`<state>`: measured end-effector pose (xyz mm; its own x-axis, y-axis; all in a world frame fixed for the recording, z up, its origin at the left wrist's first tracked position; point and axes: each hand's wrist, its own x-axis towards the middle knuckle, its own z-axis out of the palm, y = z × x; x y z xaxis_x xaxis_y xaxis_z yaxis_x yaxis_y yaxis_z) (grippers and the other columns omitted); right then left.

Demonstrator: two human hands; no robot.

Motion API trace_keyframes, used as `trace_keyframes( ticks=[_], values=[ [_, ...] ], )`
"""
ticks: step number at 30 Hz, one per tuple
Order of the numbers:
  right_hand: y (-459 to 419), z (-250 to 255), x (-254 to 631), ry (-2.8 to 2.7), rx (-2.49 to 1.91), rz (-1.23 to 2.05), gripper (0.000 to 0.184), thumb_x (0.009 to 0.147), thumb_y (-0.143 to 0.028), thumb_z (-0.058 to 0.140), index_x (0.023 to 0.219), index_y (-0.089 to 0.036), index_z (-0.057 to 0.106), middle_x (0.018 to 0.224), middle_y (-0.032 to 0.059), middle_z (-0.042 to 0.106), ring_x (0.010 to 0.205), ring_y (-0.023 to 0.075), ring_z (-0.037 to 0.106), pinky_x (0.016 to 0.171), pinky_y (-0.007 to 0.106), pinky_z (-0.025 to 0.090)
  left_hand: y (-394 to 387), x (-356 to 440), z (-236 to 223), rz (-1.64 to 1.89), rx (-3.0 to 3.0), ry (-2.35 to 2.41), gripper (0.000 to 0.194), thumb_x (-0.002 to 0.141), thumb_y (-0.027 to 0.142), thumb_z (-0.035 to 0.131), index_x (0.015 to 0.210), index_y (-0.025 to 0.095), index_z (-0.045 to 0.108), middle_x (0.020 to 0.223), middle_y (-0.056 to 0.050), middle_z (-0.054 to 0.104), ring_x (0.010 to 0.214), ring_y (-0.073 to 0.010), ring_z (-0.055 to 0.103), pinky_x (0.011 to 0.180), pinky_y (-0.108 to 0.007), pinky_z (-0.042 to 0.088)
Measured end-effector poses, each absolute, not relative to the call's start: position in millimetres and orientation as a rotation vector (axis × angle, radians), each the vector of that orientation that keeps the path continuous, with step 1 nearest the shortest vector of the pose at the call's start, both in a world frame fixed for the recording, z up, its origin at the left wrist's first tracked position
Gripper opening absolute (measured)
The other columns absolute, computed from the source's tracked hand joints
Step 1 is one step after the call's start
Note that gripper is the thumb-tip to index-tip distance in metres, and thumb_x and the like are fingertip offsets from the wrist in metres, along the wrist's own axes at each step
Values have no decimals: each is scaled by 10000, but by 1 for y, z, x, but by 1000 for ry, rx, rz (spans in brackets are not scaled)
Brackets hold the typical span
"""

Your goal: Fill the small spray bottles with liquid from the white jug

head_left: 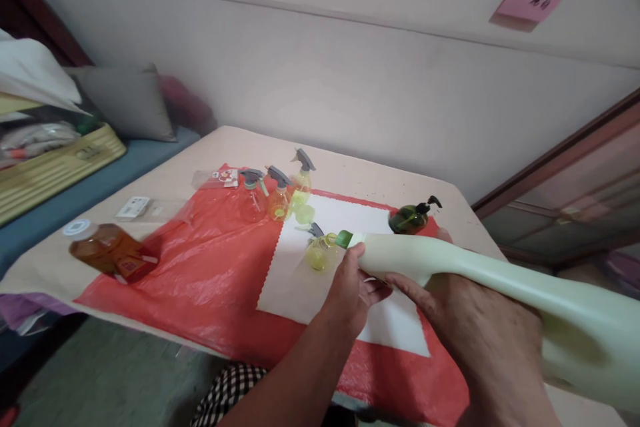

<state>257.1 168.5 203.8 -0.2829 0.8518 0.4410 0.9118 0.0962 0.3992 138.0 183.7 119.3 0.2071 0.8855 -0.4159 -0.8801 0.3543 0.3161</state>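
Holding the pale green jug (505, 280) at near right, partly over the white sheet (350, 213), with right hand (480, 327) clasped around its middle and left hand (351, 285) pinching its neck (385, 255). Facing the yellow spray bottle (321, 255) with the green spout (343, 239).

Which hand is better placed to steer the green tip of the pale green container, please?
Probably the left hand: it holds the pale green container near its green tip, beside a yellow spray bottle. The right hand holds farther back.
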Motion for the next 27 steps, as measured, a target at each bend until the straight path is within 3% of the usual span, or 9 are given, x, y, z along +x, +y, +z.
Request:
trace_keyframes(
  ticks=[4,11,17,27],
  values=[
    [168,204,258,-2267,-1793,-955,831,944,-725,316,1404,-55,492,829,163,679,780,329,653,570,351,402,184,138,120,1225,-4,595,428,847,484,598,1136,170,634,1056,-100,657,820,-188,643,837,-357,503],
    [165,205,258,-2252,-1840,-931,783,923,-751,332,1270,-102,597,851,170,672,789,323,647,557,339,379,184,138,120,1222,-2,585,444,851,480,596,1167,169,629,1098,-107,650,813,-185,637,826,-349,500],
    [166,205,258,-2264,-1769,-921,829,952,-705,328,1471,-64,416,913,190,681,910,364,639,647,375,445,184,138,120,1215,-10,582,433,845,477,599,1139,161,641,1047,-105,648,801,-187,632,833,-358,498],
    [165,206,257,-2273,-1768,-976,874,947,-705,343,1526,-50,318,961,197,677,928,369,630,704,397,462,184,139,118,1224,1,548,400,818,485,633,1077,181,650,1035,-92,660,848,-197,638,835,-358,504]
  ],
)
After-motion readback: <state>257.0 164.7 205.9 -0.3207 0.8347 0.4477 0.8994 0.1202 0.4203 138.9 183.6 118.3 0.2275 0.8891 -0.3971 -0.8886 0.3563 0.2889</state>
